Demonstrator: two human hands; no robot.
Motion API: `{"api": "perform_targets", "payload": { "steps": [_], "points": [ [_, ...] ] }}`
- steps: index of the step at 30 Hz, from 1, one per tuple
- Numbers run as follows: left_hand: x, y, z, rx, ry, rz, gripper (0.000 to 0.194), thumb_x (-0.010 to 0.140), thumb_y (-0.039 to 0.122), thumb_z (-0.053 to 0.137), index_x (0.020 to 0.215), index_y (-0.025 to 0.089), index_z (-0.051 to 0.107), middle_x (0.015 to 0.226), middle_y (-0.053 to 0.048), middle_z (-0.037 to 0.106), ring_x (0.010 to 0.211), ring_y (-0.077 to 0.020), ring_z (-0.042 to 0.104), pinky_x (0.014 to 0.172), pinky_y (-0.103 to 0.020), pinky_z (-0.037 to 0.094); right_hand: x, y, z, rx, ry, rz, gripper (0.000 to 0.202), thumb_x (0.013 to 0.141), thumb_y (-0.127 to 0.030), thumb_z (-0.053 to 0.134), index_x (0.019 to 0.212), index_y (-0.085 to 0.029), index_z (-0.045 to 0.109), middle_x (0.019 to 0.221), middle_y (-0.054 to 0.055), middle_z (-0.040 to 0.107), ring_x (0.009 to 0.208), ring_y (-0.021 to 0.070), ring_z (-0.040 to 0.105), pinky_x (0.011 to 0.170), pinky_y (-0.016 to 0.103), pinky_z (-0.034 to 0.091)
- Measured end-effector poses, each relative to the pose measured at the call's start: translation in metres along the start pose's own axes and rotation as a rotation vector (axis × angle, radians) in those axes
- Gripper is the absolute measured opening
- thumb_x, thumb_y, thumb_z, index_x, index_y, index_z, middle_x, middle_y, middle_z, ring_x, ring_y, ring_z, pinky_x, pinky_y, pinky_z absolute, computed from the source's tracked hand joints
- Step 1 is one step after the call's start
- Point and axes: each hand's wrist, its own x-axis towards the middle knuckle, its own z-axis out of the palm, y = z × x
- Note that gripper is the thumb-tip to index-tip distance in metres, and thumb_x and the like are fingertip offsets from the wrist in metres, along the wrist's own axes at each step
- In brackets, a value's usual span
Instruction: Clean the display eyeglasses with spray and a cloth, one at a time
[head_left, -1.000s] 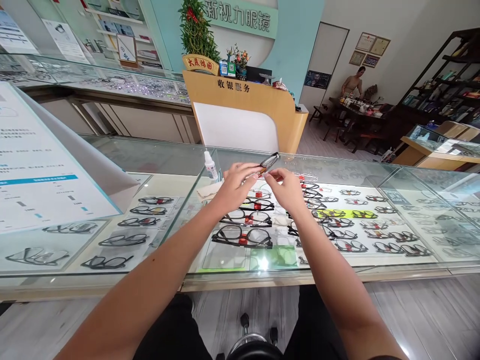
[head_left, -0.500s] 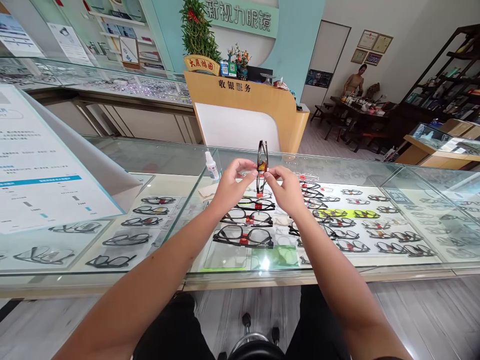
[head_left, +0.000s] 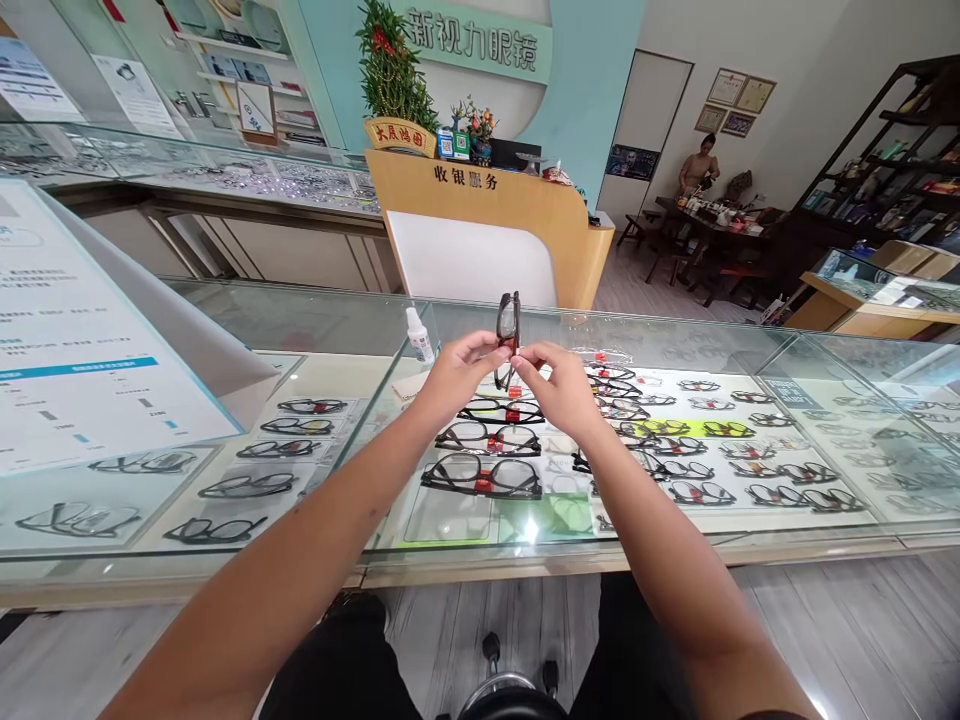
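A dark-framed pair of glasses is held upright on its side above the glass display counter. My left hand pinches it from the left near its middle, and my right hand grips it from the right, with the fingertips of both hands close together. A small red tag shows by the fingers. Beneath the glass lie rows of glasses, among them a black pair with a red tag nearest me. Left of my left hand stands a small white spray bottle, with a folded cloth beside it.
A large printed sheet stands on the counter at the left. Beyond is a wooden cashier desk with a plant. A person is at a dark table at the back right. A stool is below me.
The glasses have turned so that one lens faces me more. Both hands and the glasses sit slightly further left and lower in view. The person at the back has moved their arms.
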Motion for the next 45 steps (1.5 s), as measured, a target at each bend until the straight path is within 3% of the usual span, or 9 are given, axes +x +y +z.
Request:
{"api": "perform_targets", "payload": {
  "steps": [4, 10, 15, 27, 31, 34, 38, 42, 45],
  "points": [
    [0.002, 0.002, -0.002, -0.009, 0.06, 0.005, 0.049, 0.078, 0.064, 0.093, 0.102, 0.022, 0.081, 0.117, -0.008, 0.083, 0.119, -0.0287, 0.073, 0.113, -0.043, 0.053, 0.001, 0.002, -0.003, -0.022, 0.059, 0.027, 0.028, 0.106, -0.043, 0.063, 0.09, -0.023, 0.075, 0.088, 0.003, 0.077, 0.082, 0.0206, 0.066, 0.082, 0.035, 0.049],
    [0.005, -0.002, -0.007, -0.026, 0.091, -0.015, 0.055, 0.077, 0.07, 0.092, 0.103, 0.023, 0.079, 0.116, -0.008, 0.083, 0.112, -0.0255, 0.073, 0.104, -0.039, 0.057, 0.0, 0.006, -0.009, 0.03, 0.172, 0.243, 0.035, 0.107, -0.053, 0.059, 0.106, -0.023, 0.078, 0.062, -0.003, 0.07, 0.055, 0.0175, 0.06, 0.063, 0.032, 0.044],
    [0.005, -0.003, -0.005, -0.087, 0.082, -0.076, 0.06, 0.071, 0.072, 0.096, 0.101, 0.023, 0.079, 0.118, -0.008, 0.081, 0.109, -0.0249, 0.071, 0.09, -0.036, 0.062, 0.003, 0.01, -0.011, 0.065, 0.33, 0.219, 0.032, 0.107, -0.049, 0.058, 0.118, -0.023, 0.075, 0.095, 0.006, 0.087, 0.078, 0.0222, 0.077, 0.077, 0.036, 0.059],
    [0.003, -0.001, -0.007, -0.044, 0.061, -0.118, 0.06, 0.069, 0.069, 0.098, 0.105, 0.022, 0.087, 0.112, -0.009, 0.083, 0.103, -0.0254, 0.073, 0.096, -0.042, 0.063, 0.005, 0.006, -0.022, 0.102, 0.5, 0.03, 0.029, 0.106, -0.041, 0.063, 0.132, -0.027, 0.063, 0.132, 0.011, 0.081, 0.095, 0.022, 0.075, 0.089, 0.042, 0.058],
    [0.001, 0.004, -0.005, -0.12, 0.058, -0.137, 0.06, 0.066, 0.067, 0.101, 0.103, 0.022, 0.087, 0.112, -0.009, 0.084, 0.109, -0.0267, 0.074, 0.097, -0.042, 0.065, 0.004, 0.003, -0.019, 0.09, 0.444, -0.029, 0.023, 0.104, -0.035, 0.066, 0.126, -0.027, 0.065, 0.134, 0.009, 0.079, 0.095, 0.0209, 0.076, 0.086, 0.04, 0.057],
    [0.001, 0.006, -0.005, -0.134, 0.065, -0.141, 0.06, 0.065, 0.065, 0.103, 0.103, 0.021, 0.087, 0.111, -0.009, 0.083, 0.107, -0.0252, 0.074, 0.096, -0.042, 0.066, 0.001, -0.001, -0.013, 0.058, 0.293, -0.119, 0.023, 0.106, -0.036, 0.064, 0.126, -0.027, 0.071, 0.133, 0.009, 0.079, 0.096, 0.021, 0.076, 0.087, 0.04, 0.061],
    [0.0, 0.003, -0.005, -0.113, 0.021, -0.132, 0.059, 0.067, 0.063, 0.102, 0.106, 0.021, 0.086, 0.109, -0.008, 0.083, 0.095, -0.021, 0.074, 0.094, -0.041, 0.066, -0.003, -0.007, -0.004, -0.029, 0.096, -0.204, 0.031, 0.108, -0.035, 0.06, 0.134, -0.027, 0.074, 0.142, 0.011, 0.075, 0.117, 0.0254, 0.076, 0.101, 0.044, 0.064],
    [0.0, -0.001, -0.003, -0.115, 0.026, -0.1, 0.055, 0.07, 0.061, 0.101, 0.104, 0.02, 0.085, 0.105, -0.007, 0.081, 0.094, -0.0206, 0.074, 0.093, -0.041, 0.066, -0.004, -0.01, -0.003, -0.124, 0.091, -0.149, 0.033, 0.109, -0.036, 0.058, 0.135, -0.027, 0.076, 0.146, 0.013, 0.074, 0.135, 0.0295, 0.071, 0.113, 0.049, 0.06],
    [0.0, 0.0, -0.002, -0.144, 0.085, -0.091, 0.055, 0.07, 0.06, 0.101, 0.101, 0.019, 0.082, 0.111, -0.009, 0.081, 0.099, -0.0231, 0.075, 0.092, -0.043, 0.068, -0.003, -0.008, -0.005, -0.142, 0.138, -0.096, 0.035, 0.108, -0.037, 0.059, 0.137, -0.026, 0.075, 0.148, 0.014, 0.073, 0.129, 0.0305, 0.074, 0.113, 0.05, 0.06]
  ]
}}
